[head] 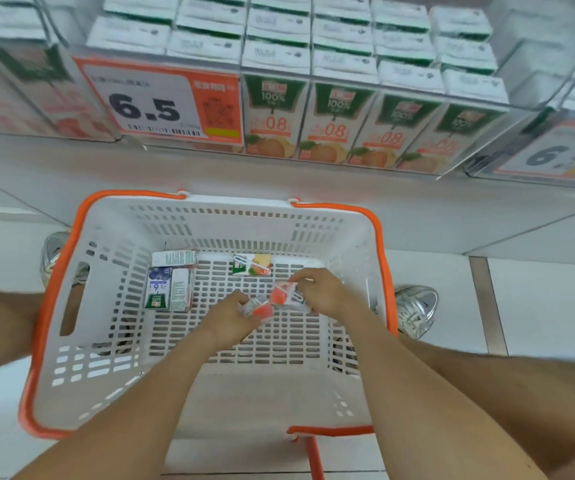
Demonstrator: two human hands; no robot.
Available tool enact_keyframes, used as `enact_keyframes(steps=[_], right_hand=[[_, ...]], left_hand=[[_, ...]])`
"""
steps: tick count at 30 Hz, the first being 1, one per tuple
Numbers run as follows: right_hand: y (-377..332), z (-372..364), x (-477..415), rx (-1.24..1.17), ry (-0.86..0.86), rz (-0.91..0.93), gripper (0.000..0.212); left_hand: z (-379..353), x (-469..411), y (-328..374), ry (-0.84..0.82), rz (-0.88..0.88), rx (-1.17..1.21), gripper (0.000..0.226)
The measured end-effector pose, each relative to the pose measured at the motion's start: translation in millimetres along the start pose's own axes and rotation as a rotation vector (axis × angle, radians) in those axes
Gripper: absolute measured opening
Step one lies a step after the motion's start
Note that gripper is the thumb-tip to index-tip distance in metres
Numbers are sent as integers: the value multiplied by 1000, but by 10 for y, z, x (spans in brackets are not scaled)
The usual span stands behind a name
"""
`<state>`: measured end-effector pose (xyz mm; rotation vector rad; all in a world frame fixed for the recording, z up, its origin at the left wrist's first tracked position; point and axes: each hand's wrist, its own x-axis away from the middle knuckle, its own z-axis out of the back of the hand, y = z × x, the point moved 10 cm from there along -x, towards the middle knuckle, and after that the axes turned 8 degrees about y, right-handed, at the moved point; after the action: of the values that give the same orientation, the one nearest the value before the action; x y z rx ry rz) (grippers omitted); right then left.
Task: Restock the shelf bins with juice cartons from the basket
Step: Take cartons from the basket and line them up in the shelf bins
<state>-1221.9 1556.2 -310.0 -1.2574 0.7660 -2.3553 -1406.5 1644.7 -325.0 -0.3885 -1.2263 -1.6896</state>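
Now both hands are down in the basket. The left hand fingers grip a red juice carton, and the right hand pinches a second red carton touching the first. The long axes are blurred. The shelf bin is well ahead of and above the fingers.

Count log, head view.

Basket: 1, with 2 orange handles.

Cartons loose on the basket floor: 3 counted. These are 1 white-sided carton, 1 blueberry carton and 1 mixed-fruit carton. The pale panel beside the blueberry carton may be a fourth; cannot tell.

Cartons held: 2. The first red carton is in the left hand, the second red carton in the right hand.

Shelf bin: 4 front-row cartons with faces showing. Rows behind are too blurred to count.

Price tags reading 6.5: 2.

Shoes: 2.
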Motion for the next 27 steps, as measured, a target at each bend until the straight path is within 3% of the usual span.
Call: enact_keyframes(steps=[4,8,12,15,18,20,23,27], right_hand=[[-167,124,155,-226,37,-58,36],[-529,274,409,-244,49,105,14],[-890,412,725,-120,3,219,28],[-1209,488,988,155,-13,324,38],[-1512,571,1235,114,26,371,39],[-1749,631,1397,188,89,453,51],[-2119,712,1666,321,218,623,72],[-2510,799,1976,166,268,703,52]], left_hand=[[380,141,139,49,-3,183,44],[676,287,238,147,-20,299,31],[958,548,392,226,-46,345,26],[1208,723,606,271,-128,284,18],[1493,956,944,270,-252,185,19],[1653,1154,1152,195,-283,145,19],[1917,1492,1386,112,-299,79,44],[2287,1941,1688,245,-378,-22,43]])
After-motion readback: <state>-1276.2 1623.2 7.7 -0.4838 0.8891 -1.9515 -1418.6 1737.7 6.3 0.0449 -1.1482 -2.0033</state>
